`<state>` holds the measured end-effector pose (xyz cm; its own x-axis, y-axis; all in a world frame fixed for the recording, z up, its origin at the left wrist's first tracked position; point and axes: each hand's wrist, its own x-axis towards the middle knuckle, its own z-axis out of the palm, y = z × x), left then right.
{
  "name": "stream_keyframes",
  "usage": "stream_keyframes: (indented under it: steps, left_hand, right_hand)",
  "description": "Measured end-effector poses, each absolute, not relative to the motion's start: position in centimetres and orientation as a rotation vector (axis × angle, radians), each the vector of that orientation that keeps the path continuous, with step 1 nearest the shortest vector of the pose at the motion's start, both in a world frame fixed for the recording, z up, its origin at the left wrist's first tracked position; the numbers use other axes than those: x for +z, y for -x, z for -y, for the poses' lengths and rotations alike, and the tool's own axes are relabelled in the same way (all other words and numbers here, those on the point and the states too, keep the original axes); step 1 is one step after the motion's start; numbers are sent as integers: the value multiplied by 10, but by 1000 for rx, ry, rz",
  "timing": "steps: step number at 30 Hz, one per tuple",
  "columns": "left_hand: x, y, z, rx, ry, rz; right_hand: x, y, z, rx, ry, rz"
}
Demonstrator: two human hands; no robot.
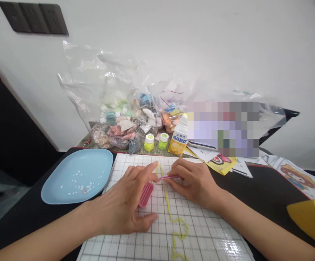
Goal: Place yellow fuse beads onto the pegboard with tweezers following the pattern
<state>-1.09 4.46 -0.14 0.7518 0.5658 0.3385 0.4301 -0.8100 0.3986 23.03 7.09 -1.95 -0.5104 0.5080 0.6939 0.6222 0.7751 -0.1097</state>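
Note:
My left hand (125,203) rests on the white gridded board (209,239), fingers curled over a pink ridged tool (146,194), with the forefinger stretched toward a line of yellow beads (171,214). My right hand (194,181) pinches pink tweezers (168,177), whose tip points at the top of the yellow bead line. The beads run in a winding line down the board toward me.
A light blue plate (65,185) with several small white beads lies at the left. Bags of coloured beads (130,127), two green-capped jars (156,142) and a yellow bottle (179,139) stand behind the board. A yellow tape roll (312,217) sits at the right edge.

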Motion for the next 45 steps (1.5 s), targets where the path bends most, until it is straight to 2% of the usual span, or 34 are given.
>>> stream_keyframes:
  steps: [21,27,35,45]
  left_hand:
    - [-1,9,-46,607,-2651,-794]
    - [-4,9,-46,697,-2573,-863]
    - [-16,9,-51,877,-2510,-855]
    - [-19,11,-51,854,-2428,-776]
  right_hand:
    - [-20,-230,-71,-142,828,2153]
    - [-19,-228,-70,-142,801,2127]
    - [-11,-217,-59,20,745,2287]
    - [-10,-218,-62,-18,800,2188]
